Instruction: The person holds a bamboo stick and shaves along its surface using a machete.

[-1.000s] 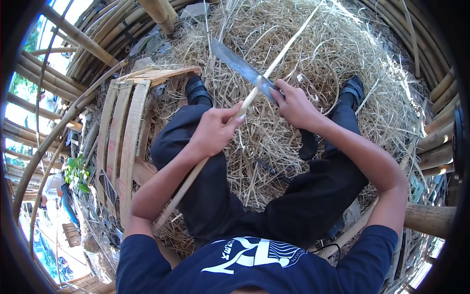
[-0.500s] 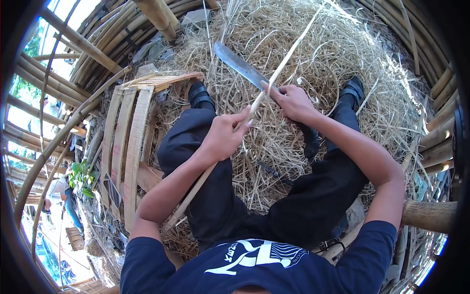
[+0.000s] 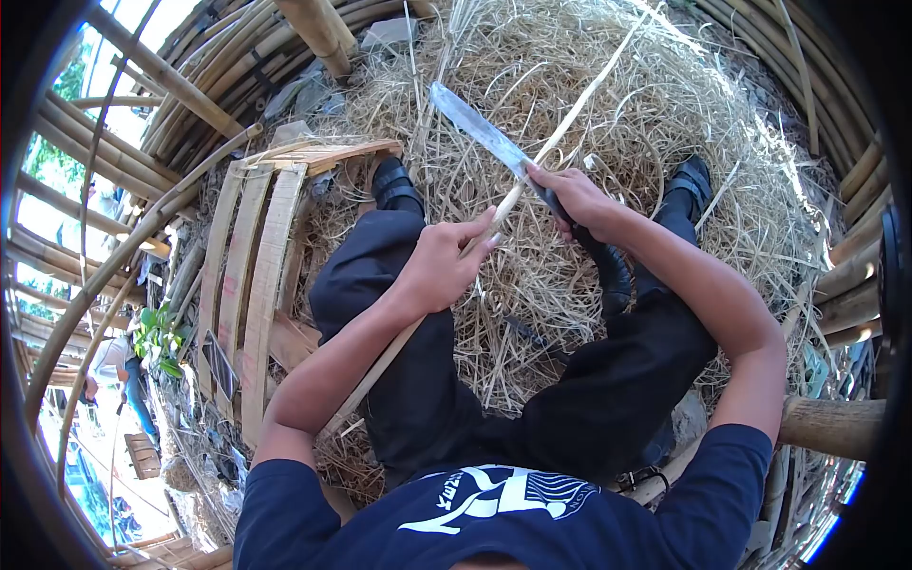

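Observation:
A long pale strip of bamboo (image 3: pixel 591 93) runs slantwise from the top right, past both hands, down under my left forearm. My left hand (image 3: pixel 445 263) is closed round its middle, thumb and fingers pressed on it. My right hand (image 3: pixel 578 204) grips a large knife (image 3: pixel 480 128) near the base of its blade. The blade points up and left, and its base lies against the strip just above my left hand. The knife's dark handle extends down behind my right hand.
Thin shavings (image 3: pixel 532 313) cover the ground between my legs. A slatted wooden crate (image 3: pixel 271 237) stands at the left. Bamboo poles (image 3: pixel 318 33) surround the place, one thick pole (image 3: pixel 836 426) at the right. A person (image 3: pixel 109 356) is outside at the far left.
The knife and my right hand have shifted a little right and down along the strip. Both hands keep their hold, and the strip has moved slightly to the right.

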The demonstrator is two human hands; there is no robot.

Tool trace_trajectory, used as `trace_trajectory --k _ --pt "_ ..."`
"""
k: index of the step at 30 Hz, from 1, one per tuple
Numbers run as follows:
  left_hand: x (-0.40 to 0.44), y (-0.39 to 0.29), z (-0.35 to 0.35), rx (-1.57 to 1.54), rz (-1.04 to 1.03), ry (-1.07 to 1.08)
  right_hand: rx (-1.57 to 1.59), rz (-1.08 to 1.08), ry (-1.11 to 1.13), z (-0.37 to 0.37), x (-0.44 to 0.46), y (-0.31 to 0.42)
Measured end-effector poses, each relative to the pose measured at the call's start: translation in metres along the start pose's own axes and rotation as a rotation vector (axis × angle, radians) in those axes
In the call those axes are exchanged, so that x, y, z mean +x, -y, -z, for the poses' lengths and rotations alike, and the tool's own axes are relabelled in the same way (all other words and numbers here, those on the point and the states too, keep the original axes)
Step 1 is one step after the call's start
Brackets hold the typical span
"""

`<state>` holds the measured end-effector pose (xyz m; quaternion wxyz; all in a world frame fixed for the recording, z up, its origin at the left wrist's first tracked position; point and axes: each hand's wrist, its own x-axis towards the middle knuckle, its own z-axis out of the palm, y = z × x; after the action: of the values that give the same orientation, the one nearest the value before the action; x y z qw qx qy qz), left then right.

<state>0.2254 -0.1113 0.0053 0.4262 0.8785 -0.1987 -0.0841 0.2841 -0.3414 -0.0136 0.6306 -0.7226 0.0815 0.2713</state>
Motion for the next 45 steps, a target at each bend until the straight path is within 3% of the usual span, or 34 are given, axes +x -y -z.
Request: trace_trajectory --k 7,13,17,18,19,20,22,23,25,27,29,32,33,35,37,38,41,42,45 --pt "0.0 -0.004 0.003 -0.037 0.006 0.023 0.147 -0.094 0.151 0.002 -0.007 0.0" --pt "0.006 0.003 0.0 -0.124 -0.036 0.001 0.079 -0.068 0.138 -0.001 -0.015 0.004" --pt "0.012 -0.001 0.002 -0.038 0.173 0.108 0.033 -0.088 0.041 -0.007 -0.02 0.008" --pt "0.012 0.015 -0.009 -0.113 -0.054 -0.053 0.055 -0.08 0.038 -0.005 -0.02 0.007" --pt "0.012 0.023 -0.013 -0.119 -0.039 -0.065 0.076 -0.075 0.037 -0.006 -0.023 0.007" --pt "0.016 0.032 -0.013 -0.022 -0.002 -0.058 0.056 0.044 0.155 -0.003 -0.031 0.011" --pt "0.011 0.031 -0.012 0.011 0.151 -0.039 -0.093 0.37 0.07 -0.014 -0.067 0.051" --pt "0.008 0.025 -0.006 -0.043 0.132 -0.016 0.039 0.494 0.04 -0.016 -0.076 0.058" --pt "0.006 0.012 -0.001 -0.136 0.288 0.019 0.244 0.522 0.163 -0.003 -0.079 0.056" --pt "0.006 0.017 -0.006 -0.025 0.168 -0.001 0.269 0.501 0.149 0.008 -0.07 0.044" --pt "0.014 0.028 -0.01 0.01 0.034 -0.012 -0.04 0.323 -0.291 0.013 -0.062 0.03" --pt "0.005 0.003 0.001 -0.2 0.354 0.19 -0.166 0.335 -0.283 0.032 -0.047 0.003" --pt "0.0 0.008 0.003 -0.19 0.321 0.223 -0.289 0.345 -0.271 0.038 -0.046 0.0" --pt "-0.004 0.023 0.002 -0.231 0.494 0.355 -0.33 0.301 -0.255 0.045 -0.048 -0.002" --pt "-0.016 0.023 0.011 -0.121 0.454 0.383 -0.451 0.414 -0.209 0.048 -0.042 -0.012" --pt "-0.021 0.02 0.017 -0.087 0.475 0.422 -0.345 0.358 -0.103 0.05 -0.036 -0.016" --pt "-0.04 0.002 0.028 -0.024 0.462 0.448 -0.371 0.222 -0.16 0.038 -0.04 -0.002" --pt "-0.046 -0.007 0.031 0.009 0.462 0.451 -0.451 0.336 -0.168 0.043 -0.028 -0.01" --pt "-0.068 -0.009 0.033 0.081 0.426 0.41 -0.658 0.384 -0.205 0.044 -0.022 -0.006"
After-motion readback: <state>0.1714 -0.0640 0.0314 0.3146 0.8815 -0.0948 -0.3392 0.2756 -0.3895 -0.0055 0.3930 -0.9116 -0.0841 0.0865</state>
